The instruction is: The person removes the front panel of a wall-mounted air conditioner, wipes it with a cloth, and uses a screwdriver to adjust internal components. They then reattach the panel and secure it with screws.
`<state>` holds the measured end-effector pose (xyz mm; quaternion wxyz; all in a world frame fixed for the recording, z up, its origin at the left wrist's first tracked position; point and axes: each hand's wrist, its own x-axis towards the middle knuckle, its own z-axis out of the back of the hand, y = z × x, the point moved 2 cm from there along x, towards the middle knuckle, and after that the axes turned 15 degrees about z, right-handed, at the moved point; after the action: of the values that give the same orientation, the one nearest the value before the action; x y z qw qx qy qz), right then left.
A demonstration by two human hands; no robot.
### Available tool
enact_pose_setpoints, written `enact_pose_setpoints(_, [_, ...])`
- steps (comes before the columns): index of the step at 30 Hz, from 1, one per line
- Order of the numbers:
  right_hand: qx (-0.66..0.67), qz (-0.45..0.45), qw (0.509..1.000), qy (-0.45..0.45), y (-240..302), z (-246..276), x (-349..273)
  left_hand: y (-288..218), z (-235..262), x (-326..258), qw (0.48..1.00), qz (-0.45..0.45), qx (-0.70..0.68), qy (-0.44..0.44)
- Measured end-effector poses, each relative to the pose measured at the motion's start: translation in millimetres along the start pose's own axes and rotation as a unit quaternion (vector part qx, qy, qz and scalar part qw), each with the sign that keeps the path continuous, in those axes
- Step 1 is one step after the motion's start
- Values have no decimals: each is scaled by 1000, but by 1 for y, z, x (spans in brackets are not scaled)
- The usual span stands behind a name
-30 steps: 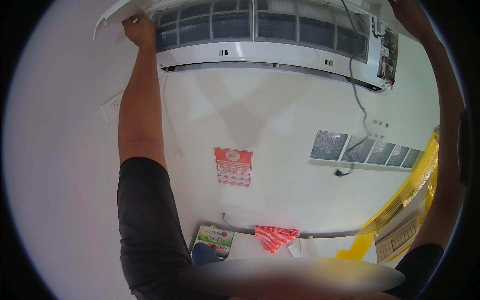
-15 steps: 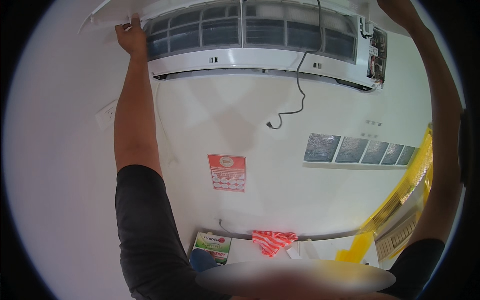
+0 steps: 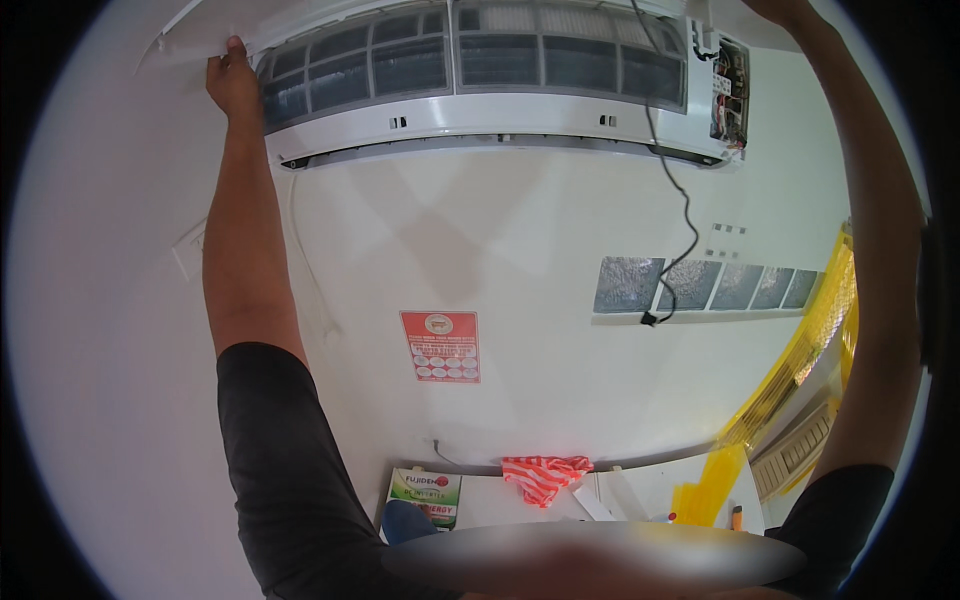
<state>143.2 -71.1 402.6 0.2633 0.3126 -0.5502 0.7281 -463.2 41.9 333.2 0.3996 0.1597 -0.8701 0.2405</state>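
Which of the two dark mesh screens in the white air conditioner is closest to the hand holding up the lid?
The left mesh screen. The left hand grips the raised lid right beside it, while the right mesh screen sits farther along.

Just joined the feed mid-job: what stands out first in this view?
A white wall air conditioner fills the top of the picture, its front cover lifted so the dark filter screens show. The left hand grips the cover's left end; the right hand reaches the top right, mostly out of view. A black cable dangles down the wall.
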Motion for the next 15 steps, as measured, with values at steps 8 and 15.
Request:
enact_pose_setpoints(8, [-15, 10, 1000, -3, 5, 2, -4, -6, -3, -1, 991, 49, 114, -48])
enact_pose_setpoints(15, [32, -2, 999, 19, 1, -7, -1, 13, 3, 18, 974, 10, 211, -77])
